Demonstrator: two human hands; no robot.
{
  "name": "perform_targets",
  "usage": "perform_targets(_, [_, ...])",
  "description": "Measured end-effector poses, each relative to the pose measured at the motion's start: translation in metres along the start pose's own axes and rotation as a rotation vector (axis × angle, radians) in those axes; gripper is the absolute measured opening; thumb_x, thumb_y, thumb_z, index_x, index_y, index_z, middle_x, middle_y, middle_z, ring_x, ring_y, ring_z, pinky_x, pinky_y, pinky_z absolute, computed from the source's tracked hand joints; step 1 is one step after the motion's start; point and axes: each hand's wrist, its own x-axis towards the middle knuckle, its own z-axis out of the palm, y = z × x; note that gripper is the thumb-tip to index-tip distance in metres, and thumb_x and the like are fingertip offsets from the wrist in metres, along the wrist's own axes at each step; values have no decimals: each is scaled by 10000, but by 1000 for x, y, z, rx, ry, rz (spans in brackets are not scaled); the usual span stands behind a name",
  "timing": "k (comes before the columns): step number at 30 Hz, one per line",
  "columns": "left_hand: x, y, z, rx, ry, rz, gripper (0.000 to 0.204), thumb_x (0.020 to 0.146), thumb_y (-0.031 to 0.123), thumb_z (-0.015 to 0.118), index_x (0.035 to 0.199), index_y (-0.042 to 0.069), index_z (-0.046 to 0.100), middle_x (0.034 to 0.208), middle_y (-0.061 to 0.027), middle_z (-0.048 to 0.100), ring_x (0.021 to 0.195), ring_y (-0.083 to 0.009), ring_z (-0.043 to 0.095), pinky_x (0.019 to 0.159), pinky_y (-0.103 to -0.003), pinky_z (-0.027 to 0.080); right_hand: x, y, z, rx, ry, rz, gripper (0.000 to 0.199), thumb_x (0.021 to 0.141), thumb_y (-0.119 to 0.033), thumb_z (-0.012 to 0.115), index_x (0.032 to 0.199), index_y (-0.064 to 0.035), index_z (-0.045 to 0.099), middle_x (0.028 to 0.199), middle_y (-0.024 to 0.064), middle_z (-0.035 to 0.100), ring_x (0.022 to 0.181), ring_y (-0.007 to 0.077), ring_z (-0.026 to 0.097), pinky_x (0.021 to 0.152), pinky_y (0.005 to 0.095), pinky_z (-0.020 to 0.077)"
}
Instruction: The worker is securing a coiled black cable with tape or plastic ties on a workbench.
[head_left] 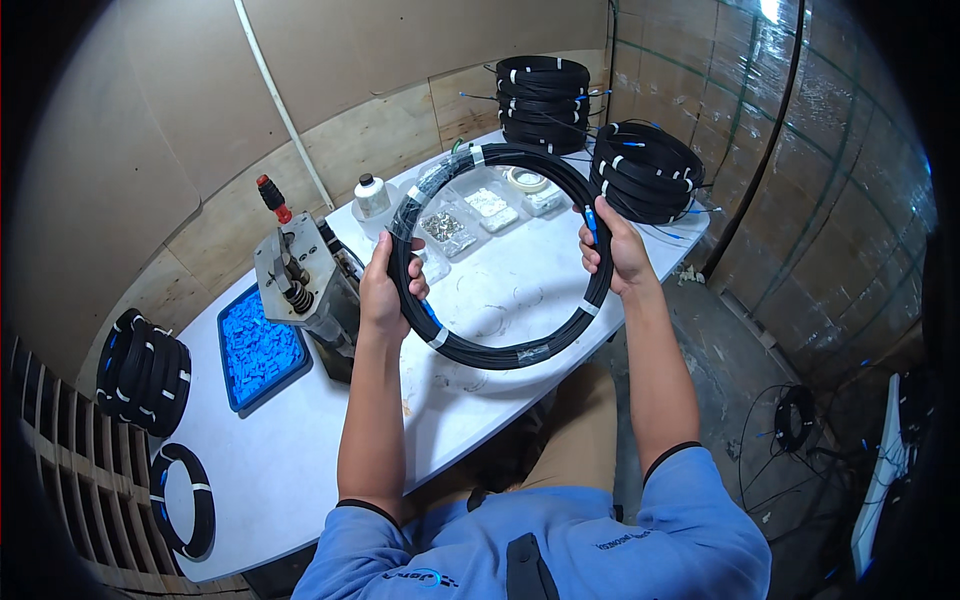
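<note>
White, smudged tabletop (290,470) fronts a tan panelled wall (370,50); left hand (383,295) and right hand (622,248) grasp opposite sides of a tape-bound, ring-shaped black cable coil (480,354).

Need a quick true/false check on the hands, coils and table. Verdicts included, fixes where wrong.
1. The left hand and right hand both hold a black coil. True.
2. The tray of small blue pieces sits right of the machine. False: the tray sits left of the machine.
3. The bottle has a dark cap. True.
4. The stack of coils at the table's far end is red. False: it is black.
5. A blue plug shows beside the right hand. True.
</note>
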Motion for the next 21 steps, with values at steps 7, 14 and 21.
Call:
perform_targets(7, [3, -8, -7, -35, 13, -10, 502, 1022, 483, 371, 1036, 15, 551, 621, 21, 460, 479, -79, 411, 471, -240, 366, -5, -6, 9, -105, 38, -19, 425, 1011, -436, 468, 1131, -35, 543, 621, -6, 465, 410, 57, 416, 354, 215, 373])
perform_targets(14, [4, -19, -12, -56, 40, -47, 512, 1012, 505, 391, 1017, 21, 559, 615, 29, 452, 465, -69, 396, 460, -233, 361, -10, -14, 15, -211, 61, -20, 376, 1003, -446, 489, 1038, -73, 522, 609, -15, 456, 401, 51, 416, 343, 207, 360])
perform_targets(21, [6, -24, -14, -41, 81, -105, 513, 1012, 505, 398, 1005, 21, 569, 618, 34, 448, 472, -59, 394, 454, -226, 354, -10, -23, 18, -267, 113, 106, 362, 994, -462, 500, 989, -99, 507, 612, -20, 468, 408, 51, 434, 345, 202, 364])
